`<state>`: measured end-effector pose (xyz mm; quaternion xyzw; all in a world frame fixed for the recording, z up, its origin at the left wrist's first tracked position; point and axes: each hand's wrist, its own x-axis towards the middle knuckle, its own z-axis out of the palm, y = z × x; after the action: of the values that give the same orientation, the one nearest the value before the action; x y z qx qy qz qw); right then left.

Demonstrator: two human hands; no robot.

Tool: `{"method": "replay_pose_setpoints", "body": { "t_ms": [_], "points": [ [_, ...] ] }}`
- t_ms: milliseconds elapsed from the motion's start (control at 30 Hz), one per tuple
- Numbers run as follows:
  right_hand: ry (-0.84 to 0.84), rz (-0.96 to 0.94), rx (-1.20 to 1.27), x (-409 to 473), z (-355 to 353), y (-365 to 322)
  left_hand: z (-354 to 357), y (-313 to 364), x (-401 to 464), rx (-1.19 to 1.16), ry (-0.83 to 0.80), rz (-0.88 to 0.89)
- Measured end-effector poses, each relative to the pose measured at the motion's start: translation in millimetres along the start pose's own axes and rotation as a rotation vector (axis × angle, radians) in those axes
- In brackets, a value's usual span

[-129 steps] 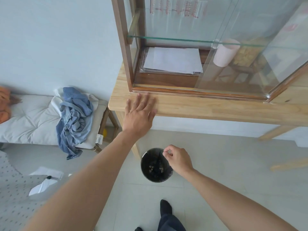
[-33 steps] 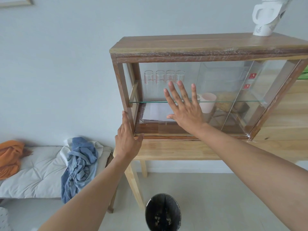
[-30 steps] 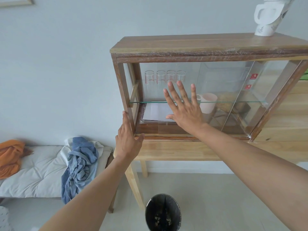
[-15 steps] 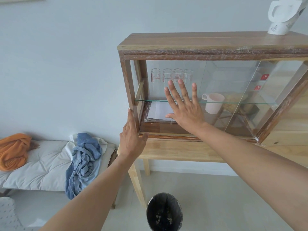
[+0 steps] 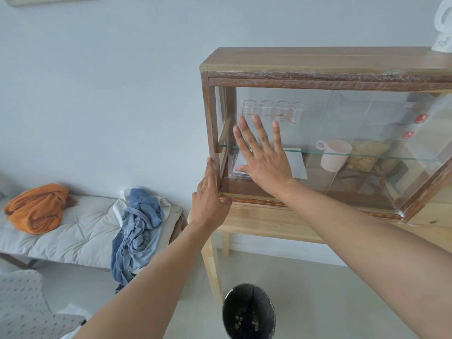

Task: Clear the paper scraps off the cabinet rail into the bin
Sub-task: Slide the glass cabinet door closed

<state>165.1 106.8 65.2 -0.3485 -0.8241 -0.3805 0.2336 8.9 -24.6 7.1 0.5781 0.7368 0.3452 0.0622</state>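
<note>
Pressing flat on the cabinet's (image 5: 318, 67) glass door (image 5: 281, 133), the right hand (image 5: 265, 160) has its fingers spread; the left hand (image 5: 210, 204), fingers together and straight, braces the cabinet's corner post. No paper scraps show on the cabinet's bottom rail (image 5: 259, 200); some lie in the bin (image 5: 248, 311) below. Light and flimsy, any left want a fingertip pinch.

Right grip (image 5: 265, 165): I see it flat on the cabinet (image 5: 318, 67) glass front, fingers spread.
Left grip (image 5: 210, 204): left of and below it, on the cabinet's left post.
Glasses (image 5: 274, 111): behind the glass, above the right grip.
Mug (image 5: 333, 155): inside, to its right.
Bench (image 5: 276, 223): under the cabinet.
Bin (image 5: 248, 311): on the floor, below both grips.
Clothes (image 5: 137, 231): on a cushion left of the left grip.
</note>
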Motion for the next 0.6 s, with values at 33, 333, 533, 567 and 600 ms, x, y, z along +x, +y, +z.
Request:
{"method": "replay_pose_setpoints", "body": {
  "t_ms": [33,333,533,567,600],
  "points": [
    [0.000,0.000,-0.002,0.0,0.5,-0.6,0.5,-0.2,0.1,-0.003,0.001,-0.004],
    [0.011,-0.025,-0.006,17.0,-4.4,-24.6,0.2,-1.3,0.2,-0.009,-0.004,-0.007],
    [-0.014,-0.015,-0.009,17.6,-10.3,-25.6,-2.4,0.8,-0.9,0.018,-0.014,0.005],
    [-0.018,-0.009,-0.015,17.8,-10.6,-25.9,-3.4,2.0,-1.4,0.021,-0.017,-0.001],
    [-0.017,-0.008,-0.020,17.8,-10.9,-26.1,-3.1,1.4,-1.1,0.025,-0.020,0.000]
  ]
}}
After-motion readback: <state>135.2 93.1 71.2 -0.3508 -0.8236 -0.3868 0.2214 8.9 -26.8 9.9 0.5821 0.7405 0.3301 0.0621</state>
